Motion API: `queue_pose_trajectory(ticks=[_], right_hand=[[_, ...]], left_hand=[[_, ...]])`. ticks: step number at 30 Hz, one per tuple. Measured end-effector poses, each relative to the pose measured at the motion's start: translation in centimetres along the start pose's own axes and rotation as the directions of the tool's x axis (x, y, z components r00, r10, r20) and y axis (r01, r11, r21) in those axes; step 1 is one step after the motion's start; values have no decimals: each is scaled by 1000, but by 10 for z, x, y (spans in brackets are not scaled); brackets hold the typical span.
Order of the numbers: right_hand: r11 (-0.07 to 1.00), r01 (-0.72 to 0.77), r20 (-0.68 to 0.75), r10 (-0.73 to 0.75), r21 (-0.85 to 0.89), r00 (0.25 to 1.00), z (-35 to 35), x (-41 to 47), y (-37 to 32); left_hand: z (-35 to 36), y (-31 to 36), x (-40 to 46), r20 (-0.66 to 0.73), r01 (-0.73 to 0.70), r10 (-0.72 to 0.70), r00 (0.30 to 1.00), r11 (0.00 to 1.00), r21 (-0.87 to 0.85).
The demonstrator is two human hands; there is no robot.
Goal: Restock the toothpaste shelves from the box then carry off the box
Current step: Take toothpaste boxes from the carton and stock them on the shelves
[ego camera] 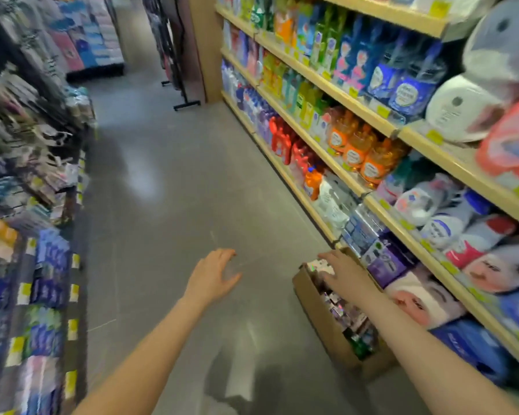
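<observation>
A brown cardboard box (321, 319) stands on the grey floor against the foot of the right-hand shelving. It holds several small packs (345, 313), purple, white and green. My right hand (342, 272) reaches over the far end of the box with its fingers spread, above or on the packs; I cannot tell if it touches them. My left hand (215, 272) hangs over the bare floor to the left of the box, fingers loosely spread, holding nothing.
Wooden shelves (381, 119) on the right carry bottles, refill pouches and boxed goods with yellow price tags. A low display (33, 265) of packaged goods lines the left. Between them a grey aisle floor (168, 181) runs back to a black rack foot (186, 104).
</observation>
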State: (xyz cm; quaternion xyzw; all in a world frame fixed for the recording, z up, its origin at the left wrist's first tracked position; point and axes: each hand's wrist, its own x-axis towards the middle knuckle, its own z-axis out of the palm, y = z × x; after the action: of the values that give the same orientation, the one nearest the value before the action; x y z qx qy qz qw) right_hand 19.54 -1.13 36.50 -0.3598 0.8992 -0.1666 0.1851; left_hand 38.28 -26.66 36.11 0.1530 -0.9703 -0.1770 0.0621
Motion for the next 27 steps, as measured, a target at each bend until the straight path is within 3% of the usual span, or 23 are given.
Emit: queue_pose_trajectory(ticks=[7, 12, 18, 27], right_hand=[[975, -211, -10, 212, 68, 977, -24, -95, 154], [939, -295, 20, 297, 176, 955, -30, -134, 225], [863, -407, 11, 423, 299, 906, -30, -144, 267], [817, -500, -16, 526, 288, 850, -38, -48, 251]], left_hand=[[100, 156, 27, 204, -25, 48, 978, 993, -113], [137, 219, 38, 276, -39, 84, 958, 986, -164], [148, 233, 71, 360, -38, 99, 928, 984, -174], [146, 189, 195, 299, -118, 174, 938, 973, -198]])
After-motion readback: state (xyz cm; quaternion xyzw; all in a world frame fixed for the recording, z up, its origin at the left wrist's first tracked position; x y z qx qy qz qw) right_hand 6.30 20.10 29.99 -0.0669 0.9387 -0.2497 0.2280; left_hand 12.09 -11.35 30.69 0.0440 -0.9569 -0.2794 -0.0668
